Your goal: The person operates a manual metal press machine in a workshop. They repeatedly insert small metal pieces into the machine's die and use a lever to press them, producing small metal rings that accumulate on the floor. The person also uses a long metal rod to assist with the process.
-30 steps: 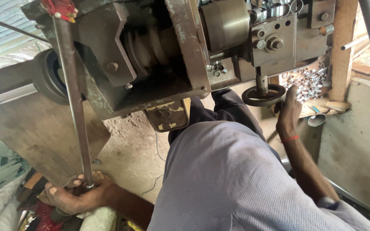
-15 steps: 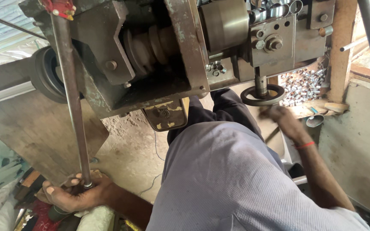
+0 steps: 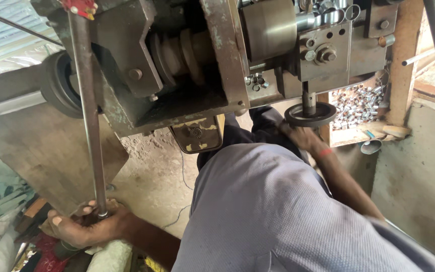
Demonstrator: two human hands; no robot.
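Long grey metal rod (image 3: 89, 121), near upright, red-capped on top; small dark handwheel (image 3: 310, 115) under the machine, lying flat.

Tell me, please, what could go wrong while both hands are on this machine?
1. The right hand sits at the black handwheel, just below the spindle housing; fingers might get pinched if parts turn.
2. The left hand grips the bottom of the long steel rod far to the side; the stretch could cost balance.
3. The stepped pulley is exposed near the grey shirt; loose fabric could catch.
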